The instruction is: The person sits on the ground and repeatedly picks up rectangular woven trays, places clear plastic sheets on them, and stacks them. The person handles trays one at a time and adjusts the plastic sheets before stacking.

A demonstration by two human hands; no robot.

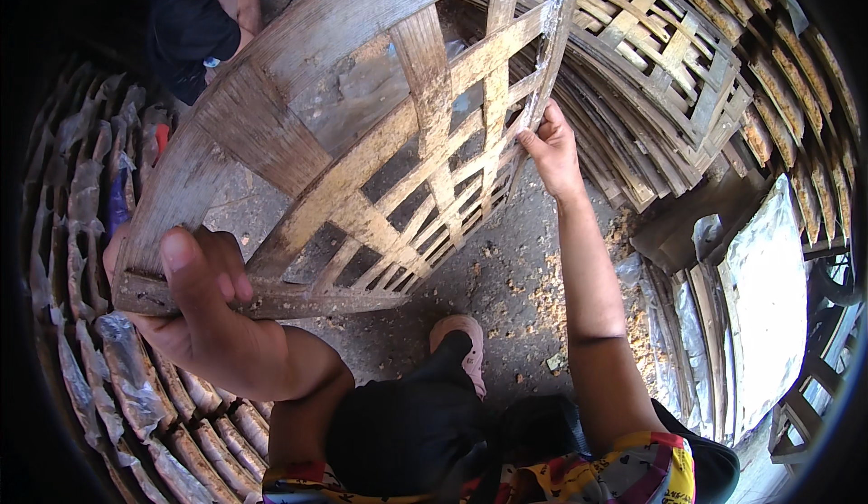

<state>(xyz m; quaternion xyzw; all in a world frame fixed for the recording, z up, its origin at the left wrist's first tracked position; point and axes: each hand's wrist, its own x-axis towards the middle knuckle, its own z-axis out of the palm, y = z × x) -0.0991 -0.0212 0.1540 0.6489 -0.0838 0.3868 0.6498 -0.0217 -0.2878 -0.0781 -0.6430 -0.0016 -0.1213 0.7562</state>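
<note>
I hold a woven bamboo lattice tray (380, 142) up in front of me, tilted above the ground. My left hand (194, 301) grips its near left corner, thumb on top of the frame. My right hand (551, 147) holds its far right edge with the fingers curled around a slat. The tray's strips are brown and worn, with pale dried residue on them.
A stack of similar bamboo trays (669, 61) leans at the upper right. Another curved row of stacked trays (108, 359) runs along the left. A silvery sheet (768, 296) lies at the right. Another person in dark clothes (194, 16) crouches at the upper left. My sandalled foot (461, 341) stands on dirty concrete.
</note>
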